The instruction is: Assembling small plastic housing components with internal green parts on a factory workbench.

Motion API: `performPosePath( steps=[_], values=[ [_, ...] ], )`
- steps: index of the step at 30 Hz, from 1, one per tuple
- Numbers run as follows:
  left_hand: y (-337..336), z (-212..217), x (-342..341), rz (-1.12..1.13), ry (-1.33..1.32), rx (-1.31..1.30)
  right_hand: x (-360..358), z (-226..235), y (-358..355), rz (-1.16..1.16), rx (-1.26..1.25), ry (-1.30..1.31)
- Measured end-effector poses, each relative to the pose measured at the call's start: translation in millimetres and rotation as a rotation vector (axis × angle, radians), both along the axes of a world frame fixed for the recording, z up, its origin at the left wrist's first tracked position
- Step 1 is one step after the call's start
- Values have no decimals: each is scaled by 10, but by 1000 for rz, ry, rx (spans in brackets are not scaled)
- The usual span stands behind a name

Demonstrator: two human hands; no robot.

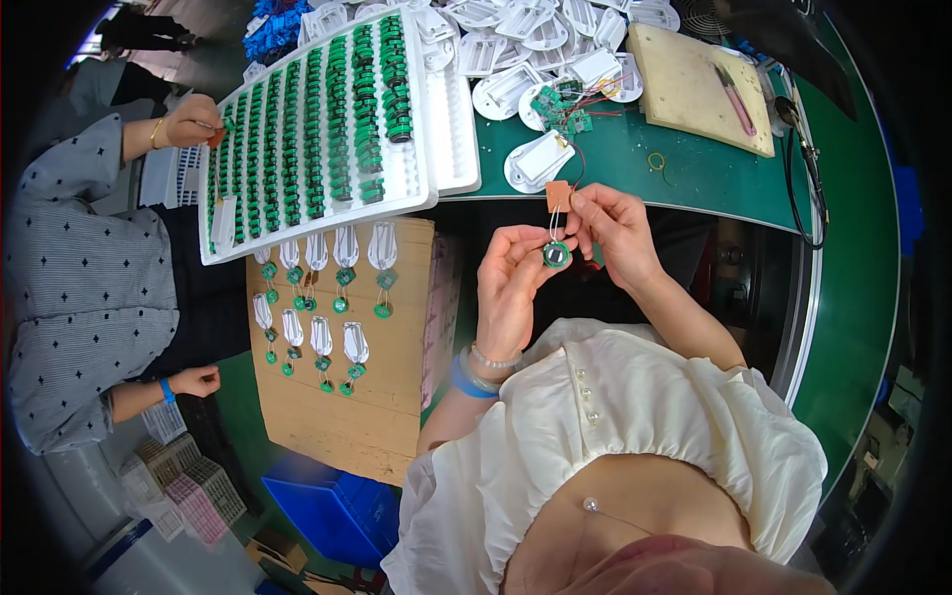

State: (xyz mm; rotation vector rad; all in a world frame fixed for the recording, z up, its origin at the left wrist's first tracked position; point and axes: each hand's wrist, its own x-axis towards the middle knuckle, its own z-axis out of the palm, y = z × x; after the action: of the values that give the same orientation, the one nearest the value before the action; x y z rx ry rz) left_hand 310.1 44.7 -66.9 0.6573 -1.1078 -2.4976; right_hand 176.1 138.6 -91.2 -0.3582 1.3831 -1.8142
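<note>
My left hand (511,288) is closed, its thumb and fingers pinching a small round green circuit board (556,255) with a dark centre. Pale wires run up from that board to an orange-brown square piece (558,195). Beside the square, my right hand (617,233) is closed, thumb and fingertips gripping its edge near the wires. A thin red wire curves near the right fingertips, toward a white plastic housing (538,161) lying on the green tabletop (684,183) just beyond. Both hands are held in front of the table's near edge.
A white tray (428,169) with rows of round green boards stands at the left. On a cardboard box (397,416) lie several wired white assemblies (355,342). White housings (516,89), green boards (565,111) and pliers (736,99) on a pad are behind. A co-worker's hand (190,121) touches the tray.
</note>
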Motion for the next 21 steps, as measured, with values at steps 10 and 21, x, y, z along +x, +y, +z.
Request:
performPosePath(
  steps=[10, 21],
  values=[
    [-69, -93, 6, 252, -67, -297, 2, 57, -44, -29, 10, 33],
    [-187, -57, 3, 316, -77, -376, -27, 311, -54, -92, 69, 1071]
  ],
)
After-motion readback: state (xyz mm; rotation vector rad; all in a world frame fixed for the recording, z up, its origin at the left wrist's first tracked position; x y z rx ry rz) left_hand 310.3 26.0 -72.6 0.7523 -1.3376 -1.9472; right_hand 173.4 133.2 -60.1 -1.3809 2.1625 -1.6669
